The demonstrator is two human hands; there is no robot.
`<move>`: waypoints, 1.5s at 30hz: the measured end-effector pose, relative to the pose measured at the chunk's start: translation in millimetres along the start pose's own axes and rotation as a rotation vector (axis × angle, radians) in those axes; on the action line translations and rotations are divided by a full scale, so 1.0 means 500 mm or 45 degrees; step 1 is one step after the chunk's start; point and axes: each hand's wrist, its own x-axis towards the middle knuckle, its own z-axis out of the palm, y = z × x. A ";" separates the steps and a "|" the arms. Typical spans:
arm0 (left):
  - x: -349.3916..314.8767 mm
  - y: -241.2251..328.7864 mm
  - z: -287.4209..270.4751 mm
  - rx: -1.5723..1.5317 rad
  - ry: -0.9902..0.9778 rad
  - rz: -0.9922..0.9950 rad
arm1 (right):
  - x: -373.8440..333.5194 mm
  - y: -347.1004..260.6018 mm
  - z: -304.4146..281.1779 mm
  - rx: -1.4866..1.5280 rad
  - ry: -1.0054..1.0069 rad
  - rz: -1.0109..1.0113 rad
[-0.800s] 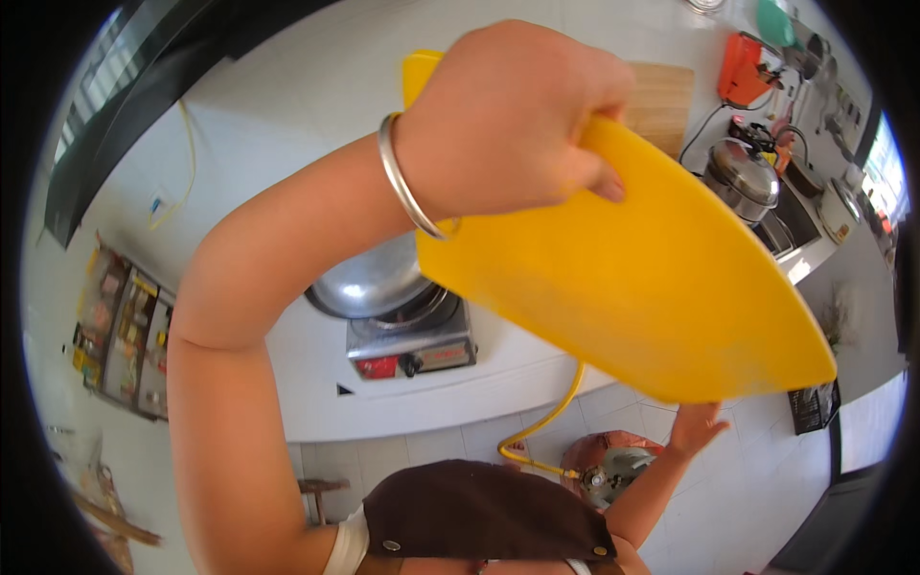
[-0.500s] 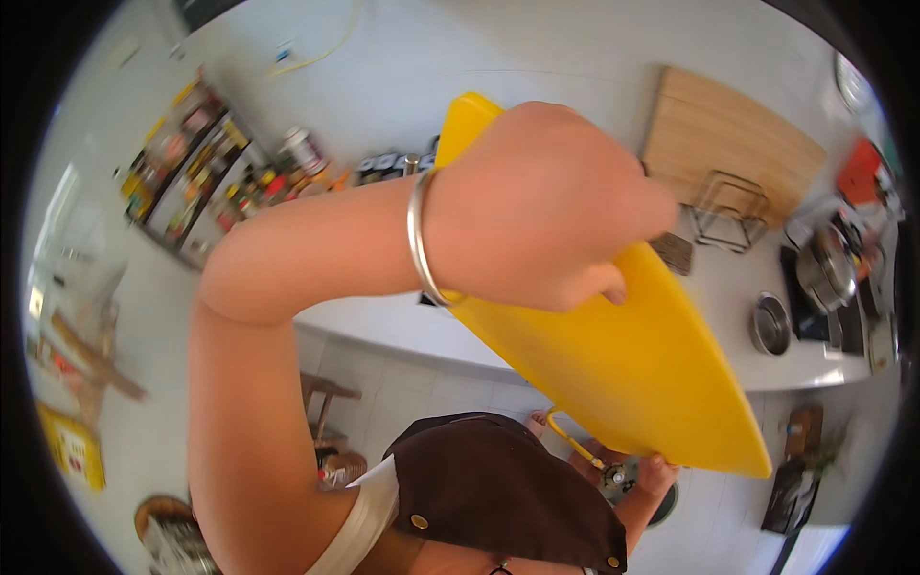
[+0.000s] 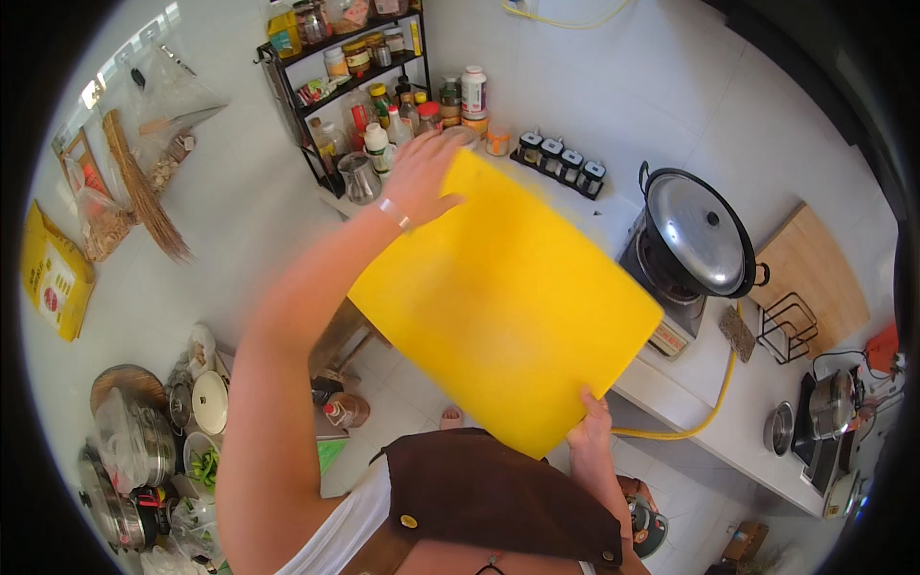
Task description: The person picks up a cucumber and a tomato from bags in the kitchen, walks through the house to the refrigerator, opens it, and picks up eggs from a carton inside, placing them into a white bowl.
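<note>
The right hand (image 3: 591,422) grasps the lower right corner of a yellow cutting board (image 3: 508,297), thumb laid on the near face and the fingers going out of sight behind it. The left hand (image 3: 422,177) is at the opposite end, by the upper left corner, its thumb over the face; motion blur hides how the fingers sit, so I cannot tell whether they clamp the edge or merely steady it. Holding far-apart corners likely spreads the weight of so wide a slab and keeps it from twisting.

The board is in the air, tilted, in front of the brown apron (image 3: 498,498) and across the front edge of the white counter (image 3: 661,393). Past its right side, a black-handled wok (image 3: 661,261) sits on a gas stove (image 3: 668,338) under a domed metal lid (image 3: 695,225). A yellow hose (image 3: 714,412) droops over the counter's edge, presumably the burner's supply.

Beyond the stove, a wooden board (image 3: 819,273) leans against the wall, probably to save counter space, with a wire rack (image 3: 791,326) before it. Behind the left hand, a black tiered shelf (image 3: 426,57) stacks jars and bottles in the corner, seemingly for easy reach; a metal pitcher (image 3: 358,179) stands at its foot.
</note>
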 end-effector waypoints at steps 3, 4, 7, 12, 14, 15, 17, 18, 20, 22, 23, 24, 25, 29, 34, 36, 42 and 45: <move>-0.224 -0.117 0.008 -0.152 0.144 -0.602 | 0.018 0.037 0.017 0.020 0.004 0.125; -0.319 -0.133 0.026 -0.127 0.272 -1.008 | 0.034 0.038 0.017 -0.005 -0.012 0.138; -0.584 -0.110 0.117 -1.495 0.252 -1.639 | 0.061 0.062 -0.017 -0.092 -0.029 0.165; -0.720 0.211 0.167 -2.835 -0.496 -2.443 | 0.061 0.095 -0.069 -0.105 0.032 0.185; -0.654 0.287 0.171 -2.981 -0.218 -2.142 | 0.062 0.096 -0.076 -0.129 0.053 0.240; -0.617 0.296 0.171 -3.035 -0.077 -1.960 | 0.067 0.094 -0.082 -0.106 0.043 0.237; -0.599 0.263 0.197 -2.899 -0.077 -1.835 | 0.079 0.102 -0.079 -0.039 0.005 0.228; -0.594 0.250 0.219 -2.834 -0.074 -1.773 | 0.094 0.102 -0.084 -0.031 -0.015 0.232; -0.569 0.232 0.239 -2.865 0.000 -1.874 | 0.117 0.096 -0.092 -0.004 -0.045 0.226; -0.563 0.216 0.263 -2.849 0.099 -1.906 | 0.115 0.079 -0.095 -0.064 -0.184 0.307; -0.565 0.205 0.272 -2.782 0.143 -1.943 | 0.110 0.066 -0.097 -0.095 -0.256 0.342; -0.565 0.194 0.287 -2.721 0.172 -1.980 | 0.095 0.053 -0.108 -0.123 -0.253 0.343; -0.570 0.182 0.301 -2.663 0.215 -2.016 | 0.070 0.042 -0.124 -0.160 -0.254 0.349; -0.568 0.131 0.365 -2.420 0.359 -2.257 | -0.016 0.038 -0.304 -0.194 0.055 0.479; -0.507 0.134 0.387 -2.197 0.628 -2.362 | -0.211 0.085 -0.650 0.006 0.582 0.468; -0.532 0.105 0.425 -2.052 0.732 -2.469 | -0.297 0.079 -0.666 0.074 0.855 0.395; -0.564 0.028 0.516 -2.322 0.883 -2.412 | -0.394 0.207 -0.827 0.155 1.378 0.152; -0.562 -0.004 0.561 -2.344 0.826 -2.460 | -0.322 0.200 -0.737 0.003 1.349 0.245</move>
